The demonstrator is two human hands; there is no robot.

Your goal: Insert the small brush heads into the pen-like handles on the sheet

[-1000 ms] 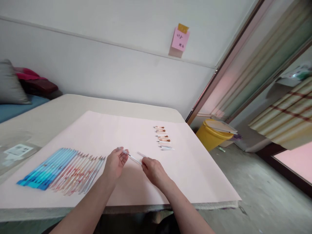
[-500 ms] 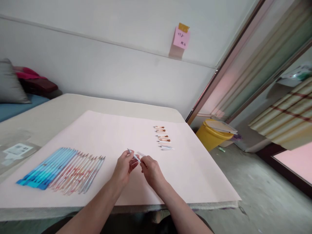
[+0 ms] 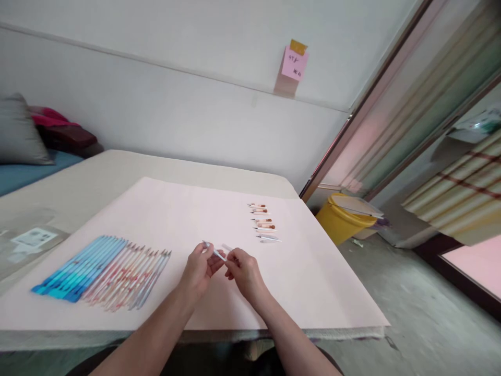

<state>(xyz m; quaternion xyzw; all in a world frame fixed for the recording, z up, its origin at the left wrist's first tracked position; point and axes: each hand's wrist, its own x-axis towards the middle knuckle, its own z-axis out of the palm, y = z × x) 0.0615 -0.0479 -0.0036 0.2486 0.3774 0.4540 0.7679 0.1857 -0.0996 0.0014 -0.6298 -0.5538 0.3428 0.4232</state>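
Observation:
My left hand (image 3: pixel 199 267) pinches a slim, pale pen (image 3: pixel 213 251) between thumb and fingers. The pen slants down to the right. At its lower right end, the closed fingers of my right hand (image 3: pixel 243 270) grip the tip; what exactly lies between them is too small to make out. Just beyond the hands shows a pale, translucent strip (image 3: pixel 226 246), partly hidden by my right hand. To the left, a row of blue pens (image 3: pixel 80 269) lies beside several patterned pens (image 3: pixel 121 279) with pointed ends.
Toward the right of the pink sheet (image 3: pixel 188 209), small pen parts with brown ends (image 3: pixel 266 226) and thin dark-tipped sticks (image 3: pixel 269 238) lie in short rows. A plastic bag (image 3: pixel 37 243) rests at the left. A yellow bin (image 3: pixel 342 222) stands beyond the table's right edge.
The view has shifted slightly. Both hands keep nearly the same pose around the pen, with my right fingers still at its lower end.

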